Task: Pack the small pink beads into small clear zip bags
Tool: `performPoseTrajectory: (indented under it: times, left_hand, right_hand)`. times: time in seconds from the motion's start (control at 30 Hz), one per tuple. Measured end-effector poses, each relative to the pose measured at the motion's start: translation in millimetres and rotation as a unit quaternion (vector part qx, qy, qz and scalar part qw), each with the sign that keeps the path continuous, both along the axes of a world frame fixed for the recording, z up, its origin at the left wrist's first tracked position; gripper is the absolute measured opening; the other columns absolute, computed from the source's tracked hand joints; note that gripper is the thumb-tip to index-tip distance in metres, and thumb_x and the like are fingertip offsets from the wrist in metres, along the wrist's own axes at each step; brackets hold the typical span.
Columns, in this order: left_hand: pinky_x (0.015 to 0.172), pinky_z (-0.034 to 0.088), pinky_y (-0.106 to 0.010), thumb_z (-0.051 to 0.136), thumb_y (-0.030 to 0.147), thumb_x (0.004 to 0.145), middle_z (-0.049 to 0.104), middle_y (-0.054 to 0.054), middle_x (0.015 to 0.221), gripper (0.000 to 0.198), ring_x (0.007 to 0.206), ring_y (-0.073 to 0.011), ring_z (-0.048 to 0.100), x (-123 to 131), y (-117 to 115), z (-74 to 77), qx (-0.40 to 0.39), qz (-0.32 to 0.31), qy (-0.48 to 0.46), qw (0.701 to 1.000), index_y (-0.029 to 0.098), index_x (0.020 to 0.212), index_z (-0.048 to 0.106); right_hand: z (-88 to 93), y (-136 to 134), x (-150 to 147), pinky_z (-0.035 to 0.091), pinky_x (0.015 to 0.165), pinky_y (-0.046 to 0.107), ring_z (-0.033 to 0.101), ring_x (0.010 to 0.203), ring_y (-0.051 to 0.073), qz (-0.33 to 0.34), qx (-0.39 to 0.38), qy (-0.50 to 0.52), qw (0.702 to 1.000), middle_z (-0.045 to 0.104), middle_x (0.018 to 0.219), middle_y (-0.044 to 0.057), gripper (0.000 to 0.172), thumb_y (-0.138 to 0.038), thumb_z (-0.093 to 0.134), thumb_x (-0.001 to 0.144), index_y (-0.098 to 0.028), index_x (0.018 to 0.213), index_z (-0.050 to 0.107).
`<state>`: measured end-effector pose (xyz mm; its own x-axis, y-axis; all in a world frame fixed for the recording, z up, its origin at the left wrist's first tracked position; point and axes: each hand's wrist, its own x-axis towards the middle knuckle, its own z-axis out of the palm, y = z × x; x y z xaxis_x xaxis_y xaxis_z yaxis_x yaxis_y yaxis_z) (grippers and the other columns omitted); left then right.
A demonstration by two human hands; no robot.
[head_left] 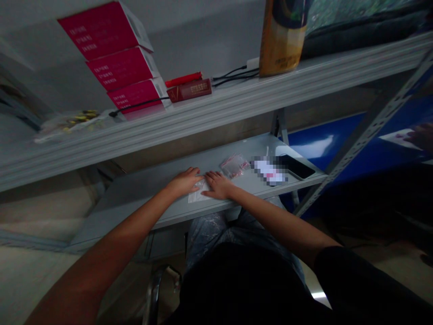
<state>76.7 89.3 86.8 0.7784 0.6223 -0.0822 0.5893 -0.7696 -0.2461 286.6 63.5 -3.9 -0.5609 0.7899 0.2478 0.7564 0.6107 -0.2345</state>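
Two bare hands on one small clear bag [197, 194], which lies flat between them on a grey steel shelf [135, 201], close to its front edge. Left hand [185, 182]: fingers [194, 174] slightly spread, tips at the bag's upper edge. Right hand [218, 185]: fingers [211, 178] spread, lying across the bag's upper corner. Neither hand shows a pinch; the two stand just apart.

To their right, two or more pink-printed bags [233, 165], overlapping; one pixelated card [269, 170]; one black phone [295, 166], near the shelf's right end. Open shelf runs left of the hands; the front edge passes just below the wrists.

Overhead, one upper shelf [203, 115] limits room above, holding three stacked crimson boxes [115, 54], one red stick [183, 79], one dark red case [189, 90], black cables [233, 74], one gold bottle [282, 38] and one clear bag of yellow items [69, 124]. Jeans [216, 239] show below the front edge. One other person's hand [421, 137] sits at far right, well apart.
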Motion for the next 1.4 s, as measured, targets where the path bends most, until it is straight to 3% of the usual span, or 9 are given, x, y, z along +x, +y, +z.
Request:
performPoseTrajectory:
  times: [0.1, 0.33, 0.53, 0.77, 0.9, 1.03, 1.1, 1.23, 1.4]
  left_hand:
    - [0.105, 0.044, -0.040, 0.069, 0.030, 0.089, 0.061, -0.014, 0.137, 0.043, 0.127, -0.0310, 0.056, -0.2, 0.0, 0.1, -0.002, -0.003, -0.002, 1.000, 0.021, 0.131, 0.065]
    - [0.102, 0.043, -0.043, 0.069, 0.037, 0.088, 0.068, -0.012, 0.123, 0.036, 0.117, -0.0310, 0.060, -3.7, -1.2, 1.3, -0.001, 0.022, -0.010, 1.000, 0.025, 0.122, 0.071]
    - [0.105, 0.044, -0.042, 0.066, 0.057, 0.088, 0.070, -0.010, 0.127, 0.047, 0.119, -0.0310, 0.062, -33.8, 11.5, -6.6, -0.019, 0.099, -0.122, 0.987, 0.027, 0.124, 0.071]
    - [0.085, 0.055, -0.040, 0.064, 0.061, 0.085, 0.077, -0.010, 0.099, 0.040, 0.096, -0.0310, 0.071, -88.0, 22.9, -31.6, -0.022, 0.300, -0.175, 0.937, 0.026, 0.100, 0.076]
    - [0.105, 0.049, -0.045, 0.056, 0.061, 0.090, 0.073, -0.018, 0.122, 0.054, 0.121, -0.0358, 0.065, -96.6, 8.3, -55.1, 0.024, 0.321, -0.164, 0.933, 0.017, 0.118, 0.072]
    - [0.117, 0.040, -0.050, 0.053, 0.053, 0.094, 0.058, -0.027, 0.146, 0.066, 0.142, -0.0395, 0.051, -93.7, -5.5, -79.7, 0.054, 0.361, -0.201, 0.909, 0.006, 0.141, 0.055]
    - [0.120, 0.037, -0.052, 0.054, 0.053, 0.094, 0.051, -0.028, 0.153, 0.071, 0.147, -0.0404, 0.044, -92.3, -12.1, -86.6, 0.088, 0.362, -0.238, 0.897, 0.005, 0.146, 0.049]
    - [0.122, 0.037, -0.050, 0.054, 0.048, 0.097, 0.049, -0.023, 0.157, 0.062, 0.148, -0.0359, 0.045, -88.6, -25.5, -88.9, 0.133, 0.287, -0.294, 0.902, 0.011, 0.146, 0.052]
    - [0.123, 0.038, -0.044, 0.045, 0.040, 0.102, 0.056, -0.019, 0.152, 0.050, 0.143, -0.0293, 0.051, -81.5, -30.1, -90.8, 0.054, 0.236, -0.256, 0.936, 0.011, 0.141, 0.059]
  right_hand:
    - [0.4, -0.4, 0.4, 0.025, 0.125, 0.052, 0.037, 0.152, 0.038, 0.002, 0.008, -0.003, 1.000, 0.045, 0.159, 0.027, 0.085, -0.067, 0.050, 0.100, -0.003, 0.155, 0.043]
    - [3.9, -2.4, 2.7, 0.027, 0.124, 0.052, 0.039, 0.150, 0.040, 0.001, 0.005, -0.010, 1.000, 0.044, 0.159, 0.028, 0.088, -0.068, 0.049, 0.099, 0.000, 0.155, 0.043]
    - [5.0, -3.8, 3.2, 0.028, 0.124, 0.052, 0.039, 0.150, 0.041, -0.007, 0.002, -0.010, 1.000, 0.043, 0.160, 0.028, 0.090, -0.069, 0.049, 0.099, 0.000, 0.156, 0.041]
    - [4.7, -3.0, 3.6, 0.027, 0.125, 0.052, 0.037, 0.152, 0.039, -0.008, -0.004, -0.012, 1.000, 0.041, 0.162, 0.026, 0.088, -0.070, 0.049, 0.099, -0.004, 0.158, 0.040]
    - [6.7, -4.5, 3.9, 0.026, 0.126, 0.051, 0.036, 0.153, 0.038, -0.009, -0.012, -0.012, 1.000, 0.040, 0.163, 0.025, 0.087, -0.068, 0.051, 0.099, -0.004, 0.157, 0.041]
    - [5.5, -4.5, 3.6, 0.025, 0.127, 0.052, 0.035, 0.153, 0.040, -0.008, -0.017, -0.004, 1.000, 0.039, 0.164, 0.025, 0.087, -0.068, 0.051, 0.099, -0.004, 0.157, 0.042]
    - [3.4, -3.2, 3.3, 0.026, 0.126, 0.053, 0.035, 0.153, 0.041, -0.005, -0.017, 0.003, 1.000, 0.039, 0.163, 0.025, 0.087, -0.068, 0.051, 0.099, -0.004, 0.157, 0.042]
    - [-1.8, 1.0, 4.8, 0.027, 0.126, 0.053, 0.035, 0.153, 0.040, 0.001, -0.017, 0.059, 0.998, 0.042, 0.162, 0.025, 0.088, -0.072, 0.050, 0.098, -0.006, 0.157, 0.043]
    - [-3.6, 4.6, 14.1, 0.034, 0.124, 0.048, 0.041, 0.150, 0.033, -0.006, -0.038, 0.222, 0.974, 0.050, 0.157, 0.022, 0.073, -0.062, 0.044, 0.104, -0.010, 0.154, 0.047]
